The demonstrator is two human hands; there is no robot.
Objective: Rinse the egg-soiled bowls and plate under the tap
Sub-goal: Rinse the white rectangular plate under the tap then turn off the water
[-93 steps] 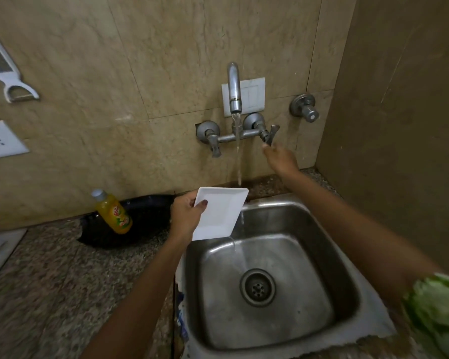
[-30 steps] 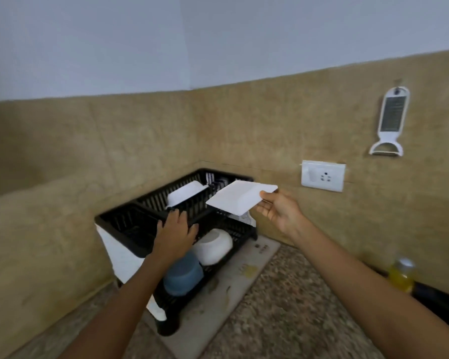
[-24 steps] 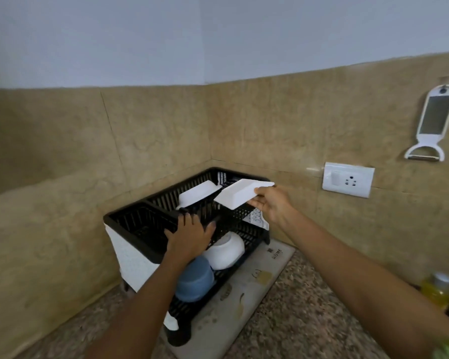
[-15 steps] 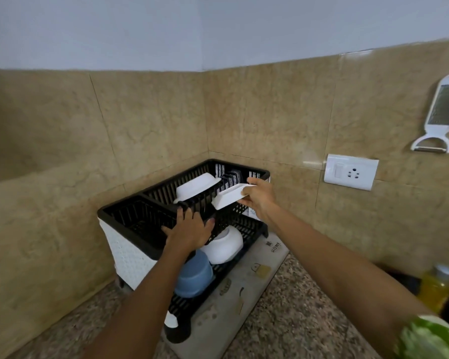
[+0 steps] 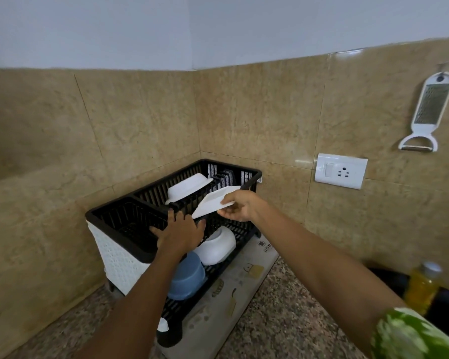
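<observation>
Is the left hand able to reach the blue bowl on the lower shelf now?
Probably yes. The left hand rests on the rack's front rail, directly above the blue bowl, and nothing blocks the open front below.

We see a white square plate (image 5: 213, 203) tilted, underside showing, over the black rack's (image 5: 109, 212) top tier, beside a white bowl (image 5: 189, 186) lying upside down there; below sit an overturned white bowl (image 5: 218, 247) and a blue bowl (image 5: 188, 277)
</observation>
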